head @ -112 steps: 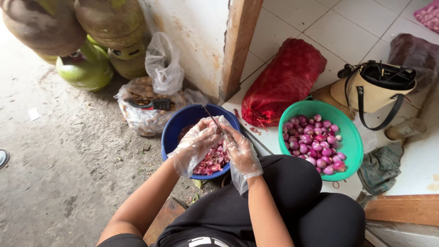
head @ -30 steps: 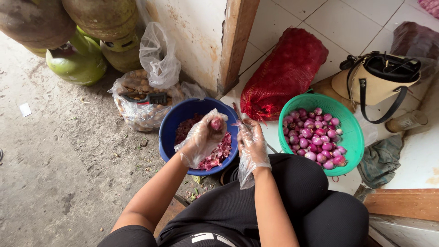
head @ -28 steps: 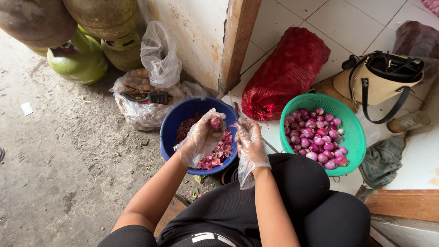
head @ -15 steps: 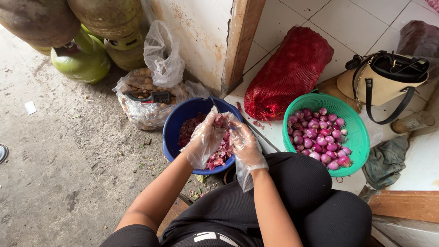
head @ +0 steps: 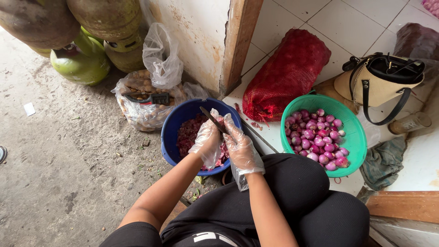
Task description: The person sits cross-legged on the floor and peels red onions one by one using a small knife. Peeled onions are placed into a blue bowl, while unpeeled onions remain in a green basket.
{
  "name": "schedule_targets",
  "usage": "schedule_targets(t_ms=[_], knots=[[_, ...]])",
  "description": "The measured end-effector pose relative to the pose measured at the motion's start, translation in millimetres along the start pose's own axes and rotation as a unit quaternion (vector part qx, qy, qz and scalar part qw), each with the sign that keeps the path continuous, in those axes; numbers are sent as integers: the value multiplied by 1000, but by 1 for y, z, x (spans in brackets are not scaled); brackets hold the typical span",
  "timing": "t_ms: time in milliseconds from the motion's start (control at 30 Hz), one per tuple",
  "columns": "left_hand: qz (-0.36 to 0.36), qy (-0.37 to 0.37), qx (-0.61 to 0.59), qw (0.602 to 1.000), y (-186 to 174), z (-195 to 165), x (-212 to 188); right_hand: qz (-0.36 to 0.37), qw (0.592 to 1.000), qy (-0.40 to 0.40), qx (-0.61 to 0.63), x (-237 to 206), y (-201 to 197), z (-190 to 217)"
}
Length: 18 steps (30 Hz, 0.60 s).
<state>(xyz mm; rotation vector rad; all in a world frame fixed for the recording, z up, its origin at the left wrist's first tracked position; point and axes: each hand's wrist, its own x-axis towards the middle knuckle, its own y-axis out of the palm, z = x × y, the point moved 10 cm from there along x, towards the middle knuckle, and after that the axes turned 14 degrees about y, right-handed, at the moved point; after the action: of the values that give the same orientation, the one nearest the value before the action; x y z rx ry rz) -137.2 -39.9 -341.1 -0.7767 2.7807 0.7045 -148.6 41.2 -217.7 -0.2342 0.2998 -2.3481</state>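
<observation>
Both gloved hands over blue basin: right hand fingers grasping knife, left hand fingers clenched on something hidden; green basket of shallots right of basin

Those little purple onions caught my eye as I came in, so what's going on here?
A person sits on the floor with both hands in clear plastic gloves, held together over a blue basin of reddish peelings. The right hand holds a small knife, blade pointing up and away; the left hand is closed beside it, and what is in its grip cannot be made out. A green basket of peeled shallots stands to the person's right, with a red mesh sack behind it.
</observation>
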Motion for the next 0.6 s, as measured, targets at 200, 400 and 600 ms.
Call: schedule_targets(t_ms=[200,400,600], knots=[[24,140,-64,988,4,-7,22,-30,998,7,-51,-2,-4,14],[-6,216,25,976,-1,-30,5,-25,999,35,12,3,-9,-1],[-32,214,269,938,3,-71,-26,-37,998,-10,45,8,-10,-22]])
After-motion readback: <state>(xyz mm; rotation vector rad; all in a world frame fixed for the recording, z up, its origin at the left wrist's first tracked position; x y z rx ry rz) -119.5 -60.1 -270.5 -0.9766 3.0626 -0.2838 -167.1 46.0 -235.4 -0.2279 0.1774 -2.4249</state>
